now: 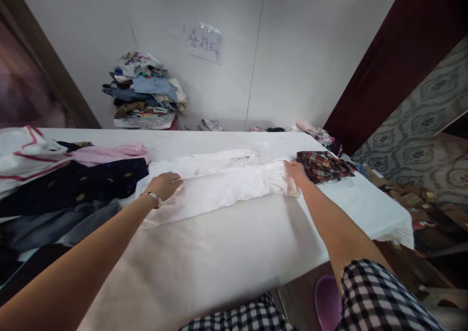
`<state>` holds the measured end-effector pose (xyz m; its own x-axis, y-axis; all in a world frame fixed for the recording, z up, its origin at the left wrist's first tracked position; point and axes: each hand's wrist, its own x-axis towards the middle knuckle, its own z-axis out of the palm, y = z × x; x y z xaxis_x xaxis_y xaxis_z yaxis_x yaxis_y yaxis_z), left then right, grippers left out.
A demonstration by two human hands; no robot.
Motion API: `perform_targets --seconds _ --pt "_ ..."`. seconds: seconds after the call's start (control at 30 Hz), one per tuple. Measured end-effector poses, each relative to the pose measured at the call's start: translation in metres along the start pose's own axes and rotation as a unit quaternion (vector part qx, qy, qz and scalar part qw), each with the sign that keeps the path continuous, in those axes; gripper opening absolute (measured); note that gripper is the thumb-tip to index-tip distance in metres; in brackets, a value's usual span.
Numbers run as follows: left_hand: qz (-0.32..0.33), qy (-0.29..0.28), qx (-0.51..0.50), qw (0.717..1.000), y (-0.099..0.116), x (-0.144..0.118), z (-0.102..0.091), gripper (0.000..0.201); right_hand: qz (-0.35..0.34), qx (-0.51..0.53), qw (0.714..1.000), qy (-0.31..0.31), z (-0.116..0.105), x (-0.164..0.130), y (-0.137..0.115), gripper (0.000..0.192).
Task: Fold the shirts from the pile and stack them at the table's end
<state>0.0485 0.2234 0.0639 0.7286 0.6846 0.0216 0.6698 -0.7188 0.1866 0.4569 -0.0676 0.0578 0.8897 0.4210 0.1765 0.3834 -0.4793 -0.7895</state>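
Observation:
A white shirt [219, 187] lies in a long folded strip across the white table. At its left part, my left hand [165, 184] pinches the upper layer's edge; a bracelet circles that wrist. My right hand [295, 172] grips the shirt's right end, with the thumb and fingers closed on the cloth. Just beyond the right hand sits a folded plaid shirt [323, 166] in red and dark tones. The far edge of the white shirt is bunched and wrinkled, and some fingertips are hidden by the fabric.
Loose clothes lie at the left: a dark spotted garment [84, 182], a pink one [109, 153] and a white one with red trim [29, 150]. Behind the table [234, 253] rises a tall clothes pile [146, 92]. Cardboard boxes [411, 199] stand at the right.

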Motion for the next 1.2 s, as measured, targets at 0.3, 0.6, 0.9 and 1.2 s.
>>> perform_targets --seconds 0.3,0.6,0.9,1.2 --pt "0.001 0.096 0.026 0.995 -0.009 -0.021 0.005 0.045 0.014 -0.082 0.995 -0.056 -0.013 -0.01 0.019 0.043" --pt "0.134 0.082 -0.053 0.986 -0.018 -0.109 0.026 0.039 0.031 -0.164 0.985 -0.05 -0.049 -0.095 0.056 0.085" --pt "0.13 0.1 0.014 0.986 -0.019 -0.097 0.029 0.038 -0.13 -0.17 0.966 -0.149 -0.055 -0.084 0.061 0.051" --pt "0.224 0.145 0.048 0.963 -0.011 -0.122 0.007 0.029 -0.201 -0.187 0.954 -0.12 -0.095 -0.057 0.078 0.032"
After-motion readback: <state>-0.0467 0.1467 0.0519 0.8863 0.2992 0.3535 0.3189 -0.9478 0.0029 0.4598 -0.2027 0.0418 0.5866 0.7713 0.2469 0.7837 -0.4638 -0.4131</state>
